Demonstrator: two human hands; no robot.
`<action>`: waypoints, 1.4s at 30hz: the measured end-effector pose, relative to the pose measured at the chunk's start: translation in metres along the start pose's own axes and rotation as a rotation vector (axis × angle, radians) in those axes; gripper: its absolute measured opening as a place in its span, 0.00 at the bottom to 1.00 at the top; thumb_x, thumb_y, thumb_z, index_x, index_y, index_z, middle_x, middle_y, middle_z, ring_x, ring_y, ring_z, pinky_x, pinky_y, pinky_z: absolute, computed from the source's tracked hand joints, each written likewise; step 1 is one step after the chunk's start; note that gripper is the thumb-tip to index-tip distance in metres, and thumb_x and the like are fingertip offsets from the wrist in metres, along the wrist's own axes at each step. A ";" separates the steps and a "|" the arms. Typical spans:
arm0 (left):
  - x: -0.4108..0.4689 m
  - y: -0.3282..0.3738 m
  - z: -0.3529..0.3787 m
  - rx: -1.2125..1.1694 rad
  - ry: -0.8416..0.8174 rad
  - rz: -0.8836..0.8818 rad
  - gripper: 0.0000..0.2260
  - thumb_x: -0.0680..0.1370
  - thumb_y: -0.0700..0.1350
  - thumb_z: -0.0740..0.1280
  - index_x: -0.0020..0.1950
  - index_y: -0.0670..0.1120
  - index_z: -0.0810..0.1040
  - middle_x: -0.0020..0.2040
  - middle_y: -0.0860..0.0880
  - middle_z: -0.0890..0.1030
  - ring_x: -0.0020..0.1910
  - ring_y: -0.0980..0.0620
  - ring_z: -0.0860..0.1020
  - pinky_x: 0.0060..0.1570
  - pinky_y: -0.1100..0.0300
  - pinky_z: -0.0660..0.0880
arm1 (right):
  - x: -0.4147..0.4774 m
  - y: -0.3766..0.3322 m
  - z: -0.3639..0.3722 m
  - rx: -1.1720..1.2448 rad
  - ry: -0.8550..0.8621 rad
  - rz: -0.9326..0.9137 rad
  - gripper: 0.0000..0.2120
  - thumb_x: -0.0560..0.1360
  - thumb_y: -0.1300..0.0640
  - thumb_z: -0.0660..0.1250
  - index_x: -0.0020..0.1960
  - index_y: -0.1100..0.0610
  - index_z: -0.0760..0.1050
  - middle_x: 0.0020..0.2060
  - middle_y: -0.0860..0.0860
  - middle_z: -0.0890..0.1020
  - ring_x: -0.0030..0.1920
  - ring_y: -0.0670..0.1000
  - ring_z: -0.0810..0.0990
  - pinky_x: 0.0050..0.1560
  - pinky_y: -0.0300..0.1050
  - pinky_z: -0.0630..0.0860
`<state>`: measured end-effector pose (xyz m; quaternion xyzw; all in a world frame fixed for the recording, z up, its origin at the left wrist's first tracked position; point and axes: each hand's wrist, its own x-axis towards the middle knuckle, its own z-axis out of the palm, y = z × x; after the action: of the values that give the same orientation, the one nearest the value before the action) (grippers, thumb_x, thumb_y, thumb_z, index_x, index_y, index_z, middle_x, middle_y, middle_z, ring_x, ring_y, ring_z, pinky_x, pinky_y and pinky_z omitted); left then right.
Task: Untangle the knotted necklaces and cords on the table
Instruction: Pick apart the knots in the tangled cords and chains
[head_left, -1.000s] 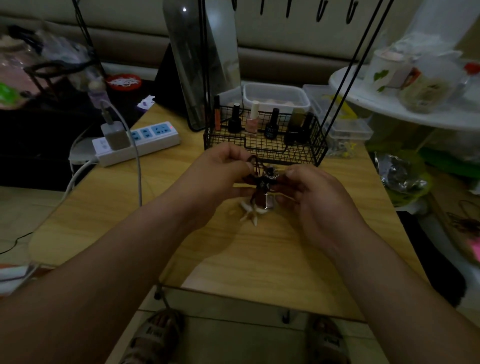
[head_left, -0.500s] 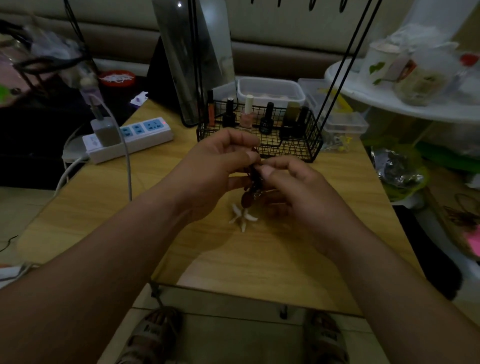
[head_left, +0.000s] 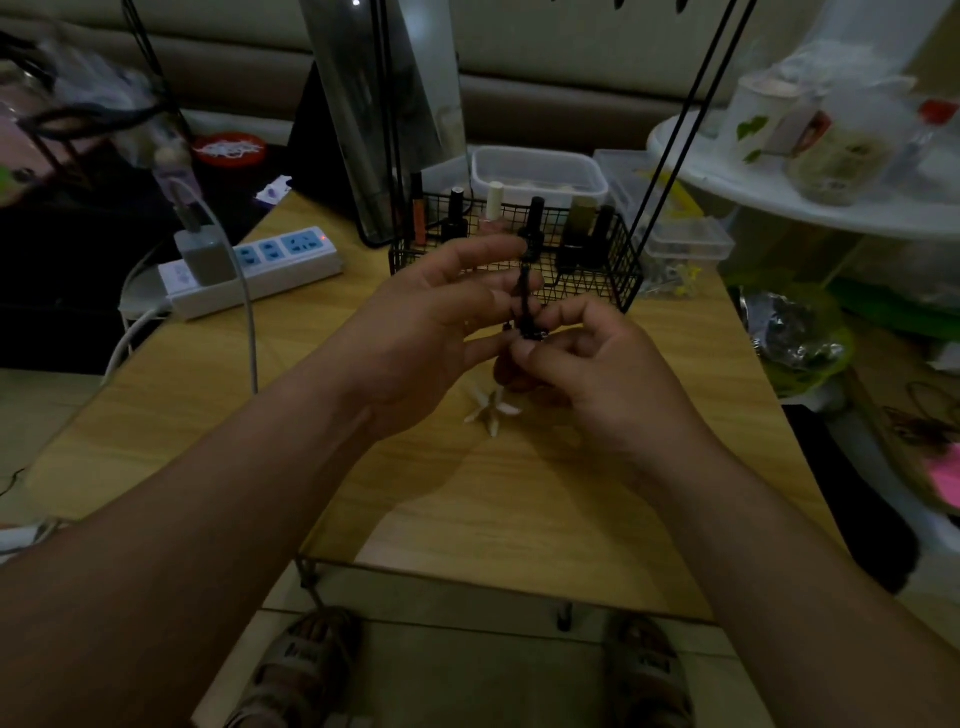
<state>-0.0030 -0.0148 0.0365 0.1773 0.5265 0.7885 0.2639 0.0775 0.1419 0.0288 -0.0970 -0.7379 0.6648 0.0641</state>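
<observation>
A dark knotted cord (head_left: 525, 291) stands taut and nearly upright between my hands, above the wooden table (head_left: 519, 499). My left hand (head_left: 436, 322) holds its upper end at the fingertips, with the fingers fairly straight. My right hand (head_left: 597, 364) pinches the knot at the lower end between thumb and curled fingers. A brown pendant (head_left: 506, 374) hangs under the knot, mostly hidden by my right hand. White tooth-shaped pendants (head_left: 491, 410) lie on the table just below.
A black wire basket (head_left: 597, 280) with nail polish bottles stands right behind my hands. A white power strip (head_left: 260, 270) with a charger and cable lies at the left. Clear plastic boxes (head_left: 540, 174) sit behind the basket. A cluttered white shelf (head_left: 810, 202) stands to the right.
My left hand has lifted and spread its fingers, drawing the cord up into a straight line. My right hand has stayed low on the knot. The white pendants remain on the table.
</observation>
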 end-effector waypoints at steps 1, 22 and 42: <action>0.000 0.000 -0.001 0.029 -0.001 0.006 0.23 0.80 0.30 0.63 0.73 0.45 0.76 0.65 0.39 0.81 0.65 0.43 0.81 0.65 0.49 0.78 | 0.001 -0.002 -0.002 0.037 0.002 0.003 0.09 0.80 0.62 0.71 0.57 0.59 0.74 0.43 0.58 0.88 0.46 0.59 0.88 0.46 0.49 0.83; -0.003 -0.014 -0.008 0.853 0.075 0.050 0.03 0.80 0.46 0.72 0.48 0.51 0.79 0.47 0.45 0.85 0.49 0.42 0.84 0.52 0.41 0.83 | 0.009 0.006 -0.011 -0.129 -0.016 0.129 0.08 0.83 0.60 0.65 0.56 0.51 0.82 0.49 0.54 0.87 0.45 0.49 0.83 0.45 0.45 0.81; -0.008 -0.007 -0.004 0.786 -0.027 -0.091 0.05 0.84 0.41 0.66 0.54 0.49 0.81 0.51 0.46 0.86 0.49 0.48 0.84 0.49 0.54 0.83 | 0.008 0.004 -0.009 -0.190 0.061 0.017 0.02 0.81 0.56 0.67 0.51 0.53 0.78 0.46 0.54 0.85 0.52 0.59 0.85 0.58 0.67 0.80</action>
<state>0.0030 -0.0201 0.0282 0.2515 0.7920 0.5120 0.2175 0.0718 0.1530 0.0254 -0.1290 -0.7945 0.5890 0.0716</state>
